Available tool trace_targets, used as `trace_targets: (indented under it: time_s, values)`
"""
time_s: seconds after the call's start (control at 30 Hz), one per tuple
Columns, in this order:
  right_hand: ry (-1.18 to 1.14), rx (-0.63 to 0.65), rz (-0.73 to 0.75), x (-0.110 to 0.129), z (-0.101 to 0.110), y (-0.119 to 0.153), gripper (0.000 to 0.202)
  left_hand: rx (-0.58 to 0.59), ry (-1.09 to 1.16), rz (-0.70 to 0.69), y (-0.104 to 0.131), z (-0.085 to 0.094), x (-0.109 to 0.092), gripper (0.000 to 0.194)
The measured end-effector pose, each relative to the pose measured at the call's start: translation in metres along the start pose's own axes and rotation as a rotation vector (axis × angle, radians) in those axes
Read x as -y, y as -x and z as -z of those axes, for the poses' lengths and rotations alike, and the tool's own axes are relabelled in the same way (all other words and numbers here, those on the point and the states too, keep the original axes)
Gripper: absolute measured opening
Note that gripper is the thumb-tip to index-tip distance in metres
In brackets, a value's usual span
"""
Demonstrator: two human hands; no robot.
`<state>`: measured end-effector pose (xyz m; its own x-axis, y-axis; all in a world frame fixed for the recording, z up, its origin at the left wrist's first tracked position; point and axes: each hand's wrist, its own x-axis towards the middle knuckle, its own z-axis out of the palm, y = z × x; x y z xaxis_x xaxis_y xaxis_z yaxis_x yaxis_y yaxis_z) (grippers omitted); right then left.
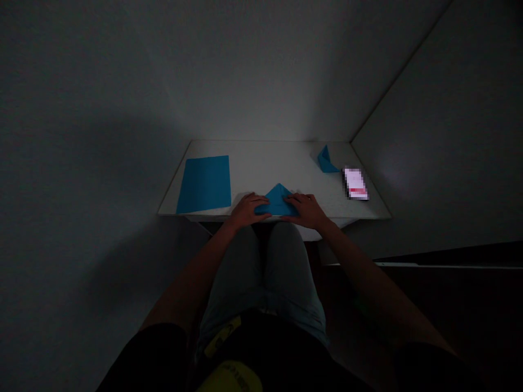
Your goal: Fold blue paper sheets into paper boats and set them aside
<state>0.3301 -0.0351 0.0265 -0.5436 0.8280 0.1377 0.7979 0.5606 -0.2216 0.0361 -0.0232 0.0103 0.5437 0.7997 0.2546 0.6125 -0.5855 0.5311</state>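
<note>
A blue folded paper [278,201] with a pointed top lies at the front edge of the white table [269,163]. My left hand [250,209] grips its left corner, fingers on top and thumb at the near edge. At the right corner, my right hand [305,209] holds the same paper, its fingers bent over the sloping side. Both lower corners of the paper are partly hidden by my hands.
A flat blue sheet [205,184] lies on the table's left part. A folded blue paper boat [326,161] is at the back right, beside a phone [355,183] with a lit, blurred screen. Walls stand behind the table and to its right.
</note>
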Motion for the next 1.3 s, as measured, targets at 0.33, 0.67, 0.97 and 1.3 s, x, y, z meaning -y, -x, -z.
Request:
trace_targets:
  time_s: [0.33,0.67,0.97,1.3]
  values:
    - [-0.139,0.053,0.027,-0.019,0.011,-0.005,0.043,-0.068,0.099,0.132,-0.007,-0.002,0.006,0.025]
    - [-0.08,-0.076,-0.123,-0.012,0.008,-0.021,0.044,-0.144,-0.123,0.215,-0.024,-0.003,-0.025,0.034]
    - [-0.032,-0.118,-0.071,0.021,-0.019,0.009,0.042,-0.005,-0.221,0.021,0.0,-0.028,-0.048,0.043]
    - [-0.061,-0.156,-0.073,-0.002,-0.023,0.053,0.053,-0.048,-0.193,0.128,0.045,-0.011,-0.025,0.053]
